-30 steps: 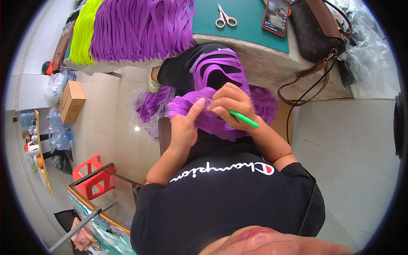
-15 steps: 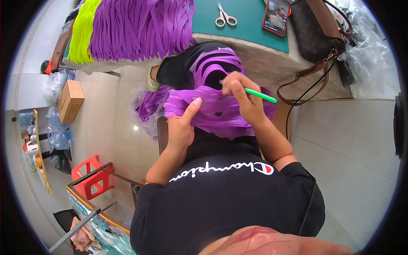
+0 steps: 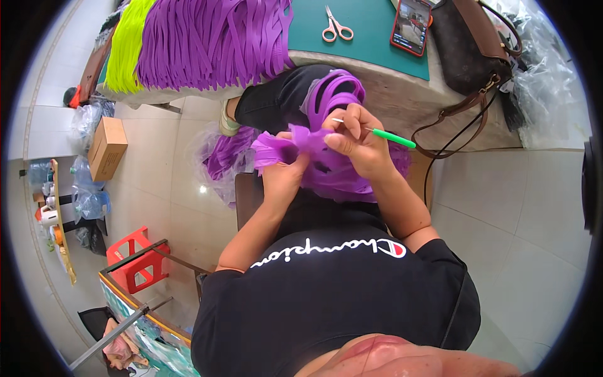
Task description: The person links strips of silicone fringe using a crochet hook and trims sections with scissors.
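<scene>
While both hands work at frame centre, purple straps fill the lap.
Right hand fingers pinch a green-handled hook; left hand fingers clamp the straps.

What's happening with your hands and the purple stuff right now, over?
Left hand gripping purple woven piece. Right hand holding green-handled hook tool at it. Nothing blocking, over.
</scene>
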A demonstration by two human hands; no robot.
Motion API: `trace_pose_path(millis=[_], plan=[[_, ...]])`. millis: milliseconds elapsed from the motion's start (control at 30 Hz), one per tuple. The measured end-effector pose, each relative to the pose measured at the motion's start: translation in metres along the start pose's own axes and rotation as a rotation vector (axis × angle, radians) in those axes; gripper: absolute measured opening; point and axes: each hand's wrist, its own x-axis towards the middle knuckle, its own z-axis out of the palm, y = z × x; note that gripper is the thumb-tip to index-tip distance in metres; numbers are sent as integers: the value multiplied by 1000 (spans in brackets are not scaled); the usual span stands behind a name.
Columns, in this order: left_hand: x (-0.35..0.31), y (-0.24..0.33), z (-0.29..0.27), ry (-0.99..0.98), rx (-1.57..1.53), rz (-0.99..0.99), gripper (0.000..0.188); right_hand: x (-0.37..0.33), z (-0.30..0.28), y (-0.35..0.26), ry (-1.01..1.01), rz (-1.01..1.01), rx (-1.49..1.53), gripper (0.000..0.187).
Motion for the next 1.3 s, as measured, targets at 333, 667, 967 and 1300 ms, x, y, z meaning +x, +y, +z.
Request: trace_pose_path(millis=[333, 667, 967, 1300], plan=[[-7, 31, -7, -248, -778, -201, 30, -2, 12, -15, -25, -475, -944, 36], [13, -6, -20, 85, -838, -287, 33, -55, -113, -128, 600, -672, 174, 8], [13, 3, -26, 10, -888, -399, 25, -65, -103, -142, 457, -72, -1499, 29], [-21, 38, -17, -29, -528, -208, 24, -21, -16, -27, 6, -88, -625, 24]])
